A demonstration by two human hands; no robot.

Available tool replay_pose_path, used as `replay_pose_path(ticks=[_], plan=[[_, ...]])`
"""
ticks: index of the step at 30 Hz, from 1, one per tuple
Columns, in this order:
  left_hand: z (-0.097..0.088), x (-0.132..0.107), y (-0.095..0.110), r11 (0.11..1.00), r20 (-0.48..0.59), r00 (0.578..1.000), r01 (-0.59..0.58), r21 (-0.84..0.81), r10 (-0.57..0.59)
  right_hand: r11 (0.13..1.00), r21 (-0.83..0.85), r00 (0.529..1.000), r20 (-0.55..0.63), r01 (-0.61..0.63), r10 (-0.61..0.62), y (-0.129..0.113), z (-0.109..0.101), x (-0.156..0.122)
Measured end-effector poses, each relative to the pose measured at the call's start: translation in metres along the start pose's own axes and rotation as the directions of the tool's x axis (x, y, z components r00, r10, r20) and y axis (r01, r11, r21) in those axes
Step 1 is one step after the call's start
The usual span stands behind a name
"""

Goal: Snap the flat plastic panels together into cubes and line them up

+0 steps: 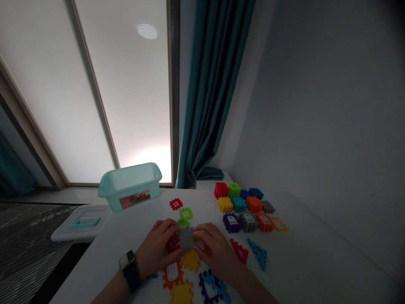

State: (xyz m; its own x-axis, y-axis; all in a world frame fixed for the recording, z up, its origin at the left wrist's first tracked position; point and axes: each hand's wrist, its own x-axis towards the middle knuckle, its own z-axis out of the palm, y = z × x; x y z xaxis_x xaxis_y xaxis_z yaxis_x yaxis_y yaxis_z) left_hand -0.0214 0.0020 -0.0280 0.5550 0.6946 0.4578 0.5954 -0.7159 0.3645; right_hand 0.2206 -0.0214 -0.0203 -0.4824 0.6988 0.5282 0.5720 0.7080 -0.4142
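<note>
A grey notched plastic building tile [186,239] lies between my two hands on the white table. The fingertips and thumb of my left hand [159,248], on the arm with a dark watch, close on the tile's left side. My right hand [215,252] grips its right side, fingers bent. Beneath the left fingers shows part of a red tile [172,243]. An orange tile with a white window [202,245] is partly hidden under the right hand. Yellow tiles [191,260] and an orange window tile [172,273] lie nearer me; green tiles [186,213] lie just beyond.
Stacks of coloured tiles, among them red [220,190], purple [231,223] and orange [254,204], stand at the right. Red [239,252] and blue triangular pieces [258,254] lie in front. A mint-green bin [108,195] and its clear lid [61,229] are at the left.
</note>
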Motion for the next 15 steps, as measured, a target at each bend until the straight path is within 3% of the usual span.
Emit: replay_pose_path(ticks=[7,11,15], plan=[[-0.006,0.007,0.018,0.958,0.035,0.995,0.095,-0.272,-0.089,0.998,0.058,0.997,-0.08,0.016,-0.011,0.0,0.003,0.001],[-0.007,0.012,0.023,0.929,0.022,0.992,0.127,-0.347,-0.127,0.972,0.182,0.975,-0.137,-0.148,0.175,-0.009,0.01,0.004],[-0.004,0.013,0.021,0.9,-0.002,0.989,0.134,-0.415,-0.149,0.905,0.309,0.936,-0.102,-0.291,0.336,-0.015,0.015,0.008]])
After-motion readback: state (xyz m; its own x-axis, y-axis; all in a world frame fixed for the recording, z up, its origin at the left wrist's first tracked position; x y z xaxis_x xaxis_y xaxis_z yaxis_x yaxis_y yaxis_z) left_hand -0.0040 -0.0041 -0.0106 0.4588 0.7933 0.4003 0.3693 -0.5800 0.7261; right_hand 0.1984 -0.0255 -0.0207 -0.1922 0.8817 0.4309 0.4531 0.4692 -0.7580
